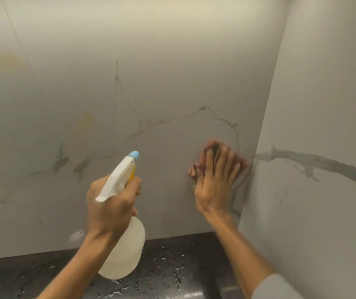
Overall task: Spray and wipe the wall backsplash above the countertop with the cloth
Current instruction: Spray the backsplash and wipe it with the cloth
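The backsplash (129, 93) is a pale marble-look wall with grey veins and faint yellowish stains at the left. My left hand (110, 203) grips a clear spray bottle (125, 251) by its white trigger head, whose blue nozzle points up at the wall. My right hand (215, 175) lies flat against the wall near the right-hand corner, pressing a reddish-pink cloth (193, 171) that shows only around my fingers. That hand is blurred by motion.
A dark speckled countertop (172, 266) runs along the bottom and carries scattered white droplets. A second marble wall (315, 169) meets the backsplash at a corner on the right, just beside my right hand.
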